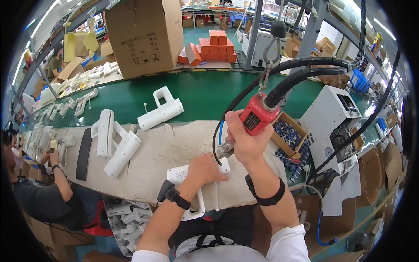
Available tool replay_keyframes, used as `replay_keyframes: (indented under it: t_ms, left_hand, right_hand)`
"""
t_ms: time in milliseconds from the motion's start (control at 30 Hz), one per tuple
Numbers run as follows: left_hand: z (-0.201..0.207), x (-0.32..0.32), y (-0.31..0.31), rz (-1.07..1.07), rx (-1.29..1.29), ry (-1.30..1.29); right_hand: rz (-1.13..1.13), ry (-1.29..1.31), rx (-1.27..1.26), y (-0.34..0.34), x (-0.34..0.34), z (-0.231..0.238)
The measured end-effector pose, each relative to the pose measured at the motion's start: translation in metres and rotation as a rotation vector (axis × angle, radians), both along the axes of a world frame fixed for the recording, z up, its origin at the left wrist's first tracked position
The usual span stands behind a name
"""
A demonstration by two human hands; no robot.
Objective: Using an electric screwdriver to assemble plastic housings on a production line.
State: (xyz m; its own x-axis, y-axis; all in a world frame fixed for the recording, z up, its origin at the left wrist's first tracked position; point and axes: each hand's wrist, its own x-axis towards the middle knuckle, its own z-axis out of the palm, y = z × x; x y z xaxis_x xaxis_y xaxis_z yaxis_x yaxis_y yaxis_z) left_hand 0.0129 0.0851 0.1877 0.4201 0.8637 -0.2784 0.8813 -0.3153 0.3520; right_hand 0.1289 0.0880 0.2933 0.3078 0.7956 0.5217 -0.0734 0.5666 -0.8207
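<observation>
My left hand (204, 169) is closed over a white plastic appliance housing (178, 174), pressing it to the covered bench. The housing has a perforated patch near one end and a loop handle, and a thin white cord hangs beside it. My right hand (249, 139) grips a red power tool (263, 114) that hangs from a hook, with thick black hoses at its top. Its metal nose (225, 149) points down at the housing's right end, just beyond my left fingers. Whether the nose touches the housing, I cannot tell.
To the left lie white housings (121, 153) and a dark strip (83, 155). Another housing (160, 113) rests by the green conveyor (200, 98). Rightward are a cardboard tray of small dark parts (288, 134) and a white machine (327, 126). A co-worker (48, 196) sits at left.
</observation>
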Motion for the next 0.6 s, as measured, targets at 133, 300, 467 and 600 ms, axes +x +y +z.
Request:
replay_keyframes:
  t_ms: [133, 300, 467, 600]
  left_hand:
    - [-0.016, 0.0, 0.003, 0.062, 0.027, -0.103]
    - [-0.014, -0.001, -0.001, 0.068, 0.054, -0.193]
    - [-0.004, 0.003, 0.001, 0.071, 0.058, -0.081]
    - [-0.014, -0.004, 0.0, -0.019, 0.103, -0.159]
  right_hand:
    - [-0.026, -0.029, -0.06, 0.008, -0.005, -0.017]
    - [0.042, -0.032, -0.072, 0.006, -0.009, -0.02]
    - [-0.005, -0.006, 0.031, -0.01, 0.006, -0.001]
    - [0.058, 0.003, 0.111, -0.037, 0.013, 0.027]
